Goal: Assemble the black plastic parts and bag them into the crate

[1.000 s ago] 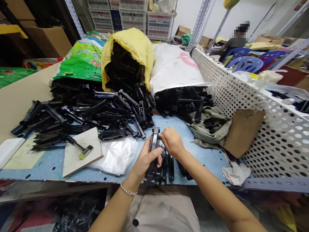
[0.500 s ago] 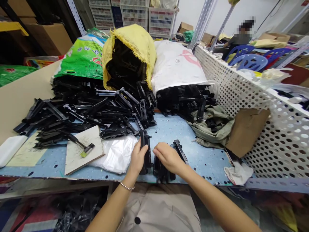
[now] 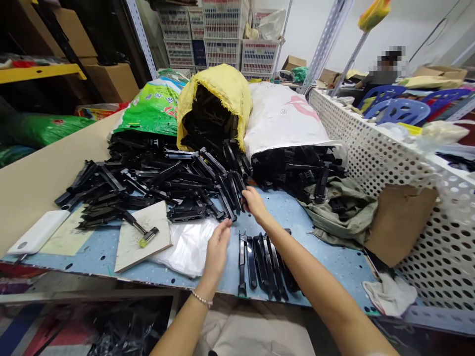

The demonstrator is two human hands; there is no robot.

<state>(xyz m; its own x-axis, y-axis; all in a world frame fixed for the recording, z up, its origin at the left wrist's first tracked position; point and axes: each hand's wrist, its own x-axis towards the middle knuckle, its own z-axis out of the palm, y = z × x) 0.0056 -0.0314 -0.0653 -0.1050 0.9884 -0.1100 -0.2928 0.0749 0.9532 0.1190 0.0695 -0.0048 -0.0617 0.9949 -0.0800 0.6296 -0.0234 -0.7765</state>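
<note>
A heap of long black plastic parts (image 3: 178, 178) spreads across the blue work surface. My right hand (image 3: 255, 203) reaches to the heap's near right edge, its fingers closed on a black plastic part (image 3: 238, 187). Just below the heap is my left hand (image 3: 217, 249), its fingers stretched out by the end of another black part; nothing shows in its grasp. Several more such parts lie side by side in a row (image 3: 261, 264) at the front edge, partly hidden under my right forearm.
Green (image 3: 150, 109), yellow (image 3: 222, 84) and white (image 3: 285, 118) sacks spill black parts at the back. A hammer (image 3: 143, 232) rests on a board (image 3: 128, 247) beside a clear plastic bag (image 3: 189, 247). A perforated white panel (image 3: 371, 148) borders the right. A person sits far behind.
My left hand has let go of the black part it held. My right hand has moved from the front row out to the heap and taken hold of a part there.
</note>
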